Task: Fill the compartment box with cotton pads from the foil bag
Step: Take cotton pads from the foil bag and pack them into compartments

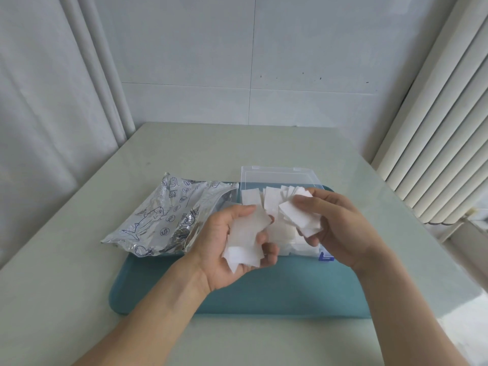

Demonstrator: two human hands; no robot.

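- Your left hand (224,249) is holding a loose stack of white cotton pads (247,240) above the teal tray (264,294); the thumb is pressing on top and the fingers (269,250) are curling up from beneath.
- Your right hand (340,225) is gripping a second, fanned bunch of pads (298,215) over the compartment box (280,178), with the fingers folding round the bunch from the right.
- The two handfuls are sitting just beside each other; whether they are touching cannot be told.
- The clear box is lying on the far right part of the tray, lid standing open at the back and a blue latch (326,256) showing at its near edge. More pads (250,196) are lying inside it, some standing on edge; the dividers are hidden, so the compartments cannot be told apart.
- The foil bag (163,217) is lying crumpled on the tray's far left corner, partly on the desk (79,260), its open mouth facing the box.
- The tray is resting on the pale desk near a tiled wall (237,62).
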